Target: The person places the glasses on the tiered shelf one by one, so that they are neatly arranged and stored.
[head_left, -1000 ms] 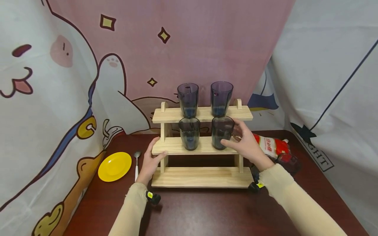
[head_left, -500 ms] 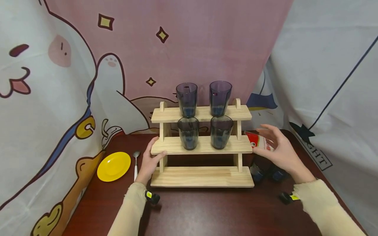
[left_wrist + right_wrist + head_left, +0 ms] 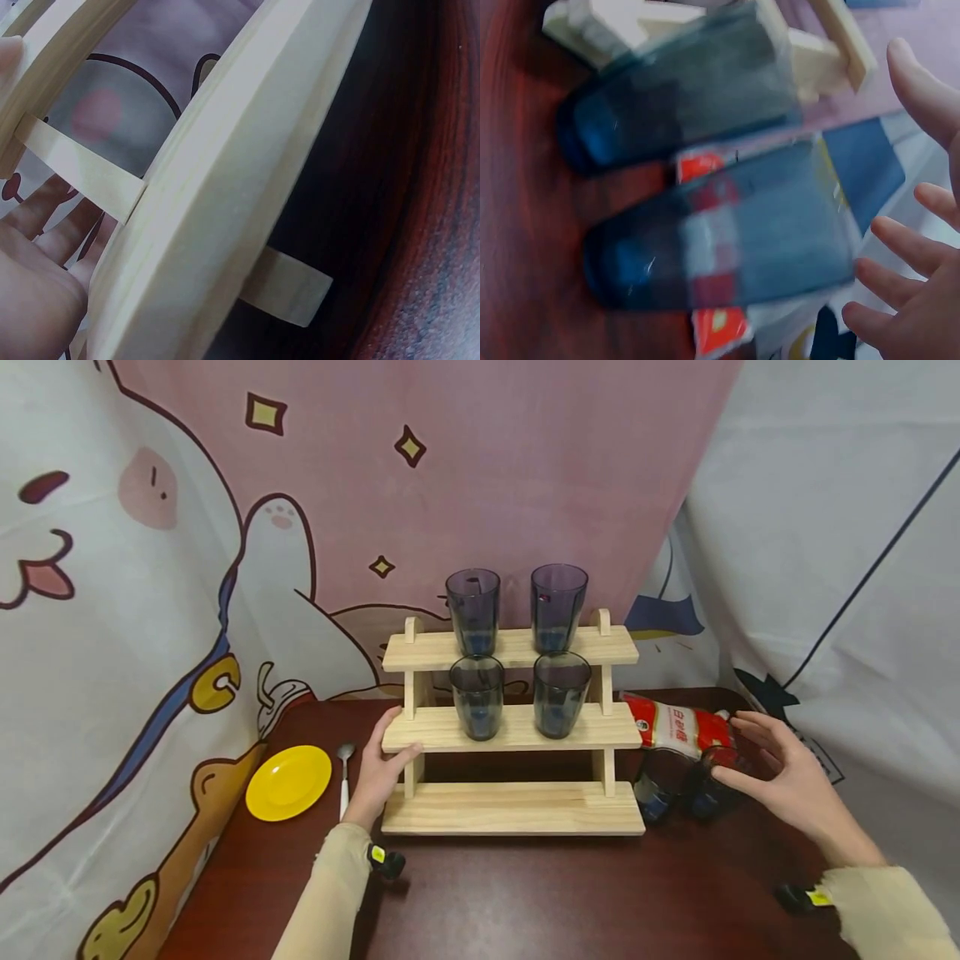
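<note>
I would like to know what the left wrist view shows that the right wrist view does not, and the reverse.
Only the left wrist view shows the left hand, holding the rack.
Only the right wrist view shows the right hand, two dark glasses and a red and white bag.
Both show parts of the wooden rack, dark red table and printed cloth.

On the left, a glossy round yellow plate [image 3: 288, 782] sits beside a white-handled metal spoon [image 3: 345, 792]; far right, a red-and-white plastic bag [image 3: 672, 727] lies flat, pink printed cloth [image 3: 510, 468] hanging behind.
</note>
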`<state>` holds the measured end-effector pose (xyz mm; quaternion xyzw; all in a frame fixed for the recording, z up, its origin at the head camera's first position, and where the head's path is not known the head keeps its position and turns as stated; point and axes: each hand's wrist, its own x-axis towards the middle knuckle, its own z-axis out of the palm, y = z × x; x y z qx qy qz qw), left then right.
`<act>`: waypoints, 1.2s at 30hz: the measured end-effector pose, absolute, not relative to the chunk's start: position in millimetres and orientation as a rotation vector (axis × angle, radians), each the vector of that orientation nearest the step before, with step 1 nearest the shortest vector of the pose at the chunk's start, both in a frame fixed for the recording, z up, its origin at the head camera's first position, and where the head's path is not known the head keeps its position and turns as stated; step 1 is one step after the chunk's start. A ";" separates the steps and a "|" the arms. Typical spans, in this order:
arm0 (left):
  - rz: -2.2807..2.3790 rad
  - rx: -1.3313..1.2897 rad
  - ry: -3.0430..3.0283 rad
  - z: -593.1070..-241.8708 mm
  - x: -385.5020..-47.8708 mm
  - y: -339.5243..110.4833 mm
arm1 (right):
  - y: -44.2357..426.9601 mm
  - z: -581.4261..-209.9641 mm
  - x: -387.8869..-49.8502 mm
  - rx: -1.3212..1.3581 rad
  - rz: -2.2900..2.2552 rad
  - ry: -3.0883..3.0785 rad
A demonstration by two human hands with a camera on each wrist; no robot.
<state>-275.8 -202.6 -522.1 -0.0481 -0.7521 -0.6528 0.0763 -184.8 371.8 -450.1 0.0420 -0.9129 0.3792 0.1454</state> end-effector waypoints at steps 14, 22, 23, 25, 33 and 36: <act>-1.957 -0.127 -2.259 -522.1 -273.4 -200.5 | 393.1 -511.9 -185.4 0.077 1.380 -2.683; -1.943 -0.118 -2.268 -522.2 -272.9 -200.9 | 390.0 -520.9 -186.0 0.047 1.413 -2.584; -1.943 -0.120 -2.267 -522.2 -273.1 -201.1 | 389.6 -521.3 -186.1 0.045 1.429 -2.571; -1.945 -0.127 -2.263 -522.3 -273.5 -201.3 | 388.8 -522.1 -186.0 0.035 1.446 -2.555; -1.971 -0.144 -2.247 -522.8 -275.7 -200.7 | 387.9 -527.6 -180.0 -0.078 1.556 -2.492; -1.971 -0.156 -2.242 -522.3 -276.3 -200.7 | 389.3 -529.3 -176.8 -0.086 1.675 -2.405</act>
